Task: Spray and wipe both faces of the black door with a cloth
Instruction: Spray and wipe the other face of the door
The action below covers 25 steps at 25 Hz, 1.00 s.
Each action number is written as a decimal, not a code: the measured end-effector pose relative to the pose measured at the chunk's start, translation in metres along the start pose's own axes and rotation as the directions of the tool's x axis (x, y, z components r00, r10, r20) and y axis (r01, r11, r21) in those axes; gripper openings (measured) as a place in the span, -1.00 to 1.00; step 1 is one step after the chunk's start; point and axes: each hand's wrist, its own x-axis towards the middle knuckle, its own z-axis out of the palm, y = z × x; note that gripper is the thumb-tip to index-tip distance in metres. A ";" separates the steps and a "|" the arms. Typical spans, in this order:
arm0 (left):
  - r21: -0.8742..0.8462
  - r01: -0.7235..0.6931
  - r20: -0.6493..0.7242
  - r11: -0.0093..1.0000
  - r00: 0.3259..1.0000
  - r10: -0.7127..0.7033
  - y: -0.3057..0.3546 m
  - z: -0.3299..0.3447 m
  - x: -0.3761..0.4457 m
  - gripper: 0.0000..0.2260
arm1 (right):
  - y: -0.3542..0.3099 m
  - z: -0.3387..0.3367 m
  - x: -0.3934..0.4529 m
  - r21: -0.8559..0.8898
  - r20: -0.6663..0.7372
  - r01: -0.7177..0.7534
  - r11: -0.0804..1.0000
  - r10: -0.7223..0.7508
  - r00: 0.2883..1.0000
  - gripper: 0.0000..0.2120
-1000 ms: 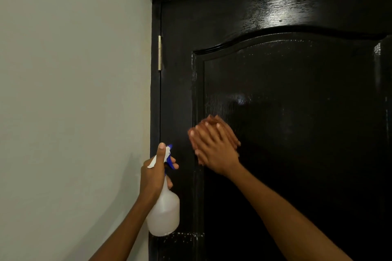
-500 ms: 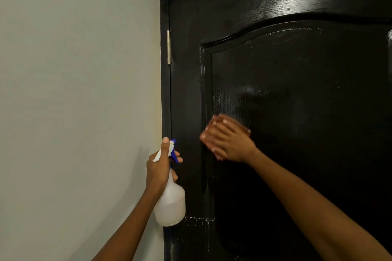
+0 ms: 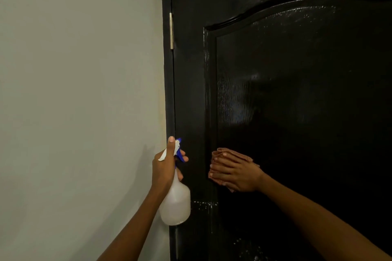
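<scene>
The glossy black door (image 3: 297,91) fills the right side of the view, with an arched raised panel. My right hand (image 3: 235,172) lies flat with straight fingers on a folded brown cloth (image 3: 224,151), pressing it against the panel's left edge. Most of the cloth is hidden under the hand. My left hand (image 3: 166,167) grips the neck of a white spray bottle (image 3: 176,203) with a blue and white trigger head, held upright beside the door's hinge edge, thumb up along the head.
A plain pale wall (image 3: 80,101) takes up the left half. A brass hinge (image 3: 171,30) sits on the door's left edge. Droplets speckle the door (image 3: 203,203) just below the cloth.
My right hand has slid the cloth downward along the panel's left edge and turned more sideways. The bottle hand keeps its place by the hinge side; my view has shifted left.
</scene>
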 end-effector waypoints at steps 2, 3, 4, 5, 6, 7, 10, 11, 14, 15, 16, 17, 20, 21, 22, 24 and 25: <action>-0.011 0.016 -0.002 1.000 1.000 -0.016 0.002 -0.001 0.005 -0.31 | 0.024 -0.014 0.020 -0.025 -0.094 -0.124 0.992 0.121 0.988 -0.46; -0.003 0.000 -0.020 1.000 1.000 -0.001 0.002 0.000 0.005 -0.30 | 0.040 -0.028 0.034 -0.001 -0.154 -0.232 0.973 0.229 0.961 -0.44; 0.002 -0.014 -0.042 1.000 0.999 0.015 0.000 0.003 0.006 -0.30 | 0.056 -0.046 0.049 0.025 -0.197 -0.343 0.939 0.341 0.919 -0.43; 0.000 -0.023 -0.057 1.000 0.998 0.023 -0.002 0.005 0.007 -0.30 | 0.072 -0.063 0.065 0.039 -0.235 -0.439 0.898 0.435 0.869 -0.41; -0.007 -0.027 -0.060 1.000 0.998 0.027 -0.001 0.006 0.009 -0.30 | 0.088 -0.079 0.082 0.052 -0.268 -0.519 0.853 0.513 0.816 -0.39; -0.017 -0.024 -0.053 1.000 0.998 0.023 0.001 0.006 0.014 -0.31 | 0.106 -0.097 0.099 0.077 -0.296 -0.579 0.812 0.573 0.764 -0.38; -0.046 0.004 0.005 0.999 1.000 -0.004 0.020 0.007 0.027 -0.34 | 0.161 -0.144 0.139 0.171 -0.342 -0.671 0.721 0.682 0.646 -0.38; -0.042 -0.016 0.004 0.999 1.000 0.016 0.027 0.008 0.032 -0.34 | 0.175 -0.155 0.149 0.189 -0.348 -0.695 0.693 0.710 0.613 -0.38; 0.011 -0.127 -0.042 0.992 0.991 0.128 0.042 0.013 0.039 -0.31 | 0.181 -0.165 0.169 0.247 -0.362 -0.737 0.629 0.766 0.532 -0.37; 0.010 -0.133 -0.045 0.991 0.990 0.133 0.044 0.013 0.041 -0.31 | 0.170 -0.158 0.171 0.276 -0.366 -0.743 0.609 0.782 0.505 -0.37; 0.002 -0.136 -0.044 0.991 0.990 0.136 0.046 0.014 0.042 -0.31 | 0.153 -0.149 0.170 0.300 -0.365 -0.742 0.599 0.791 0.491 -0.36; 0.007 -0.141 -0.048 0.990 0.989 0.141 0.049 0.014 0.045 -0.31 | 0.134 -0.137 0.166 0.323 -0.358 -0.732 0.600 0.793 0.492 -0.34; 0.015 -0.128 -0.042 0.992 0.991 0.129 0.064 0.016 0.055 -0.34 | 0.085 -0.099 0.140 0.325 -0.292 -0.686 0.651 0.759 0.582 -0.30; 0.007 -0.121 -0.022 0.993 0.992 0.121 0.072 0.018 0.058 -0.33 | 0.080 -0.093 0.135 0.305 -0.274 -0.683 0.664 0.748 0.604 -0.30; 0.003 -0.130 -0.001 0.991 0.991 0.130 0.082 0.022 0.062 -0.30 | 0.085 -0.094 0.134 0.288 -0.269 -0.689 0.665 0.747 0.608 -0.30; 0.030 -0.188 -0.003 0.982 0.982 0.188 0.103 0.029 0.071 -0.29 | 0.107 -0.108 0.144 0.270 -0.289 -0.720 0.639 0.768 0.572 -0.32; 0.037 -0.228 -0.021 0.973 0.973 0.229 0.114 0.033 0.075 -0.32 | 0.123 -0.120 0.154 0.265 -0.303 -0.727 0.633 0.771 0.560 -0.33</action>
